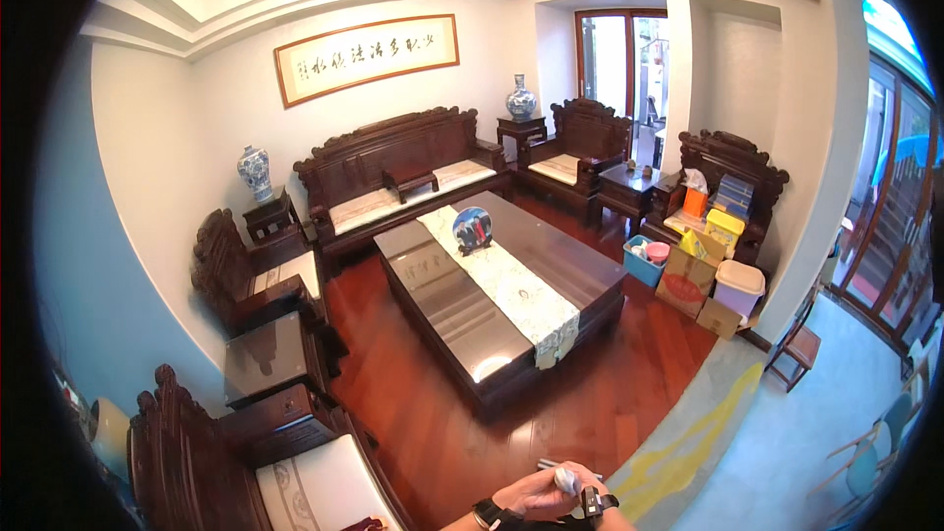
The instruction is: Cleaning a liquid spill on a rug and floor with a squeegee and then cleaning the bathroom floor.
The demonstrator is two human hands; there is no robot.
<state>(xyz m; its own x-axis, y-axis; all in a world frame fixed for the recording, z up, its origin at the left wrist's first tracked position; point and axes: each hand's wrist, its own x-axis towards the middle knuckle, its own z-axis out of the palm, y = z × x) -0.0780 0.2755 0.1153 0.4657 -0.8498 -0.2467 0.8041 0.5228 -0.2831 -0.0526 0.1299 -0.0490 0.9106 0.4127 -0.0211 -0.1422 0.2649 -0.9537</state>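
My two hands meet at the bottom edge of the view, right of the middle. My left hand [531, 494] and my right hand [589, 480] close around a small silvery-white rounded thing [565, 480] whose kind I cannot make out. Thin grey bars [553, 464] show just beyond the fingers; whether they join the held thing is unclear. Dark bands circle both wrists. Ahead of my hands stands a low dark wooden table [442, 310] with a pale patterned runner [511, 285] and a round decorative plate [473, 229] on a stand.
A long carved bench [403, 162] and several carved chairs [580, 143] surround the table. Cardboard boxes [686, 280], a blue tub [644, 261] and plastic bins [739, 280] crowd the right side. A grey-yellow rug [688, 442] lies nearby. A cushioned chair [324, 482] stands at lower left.
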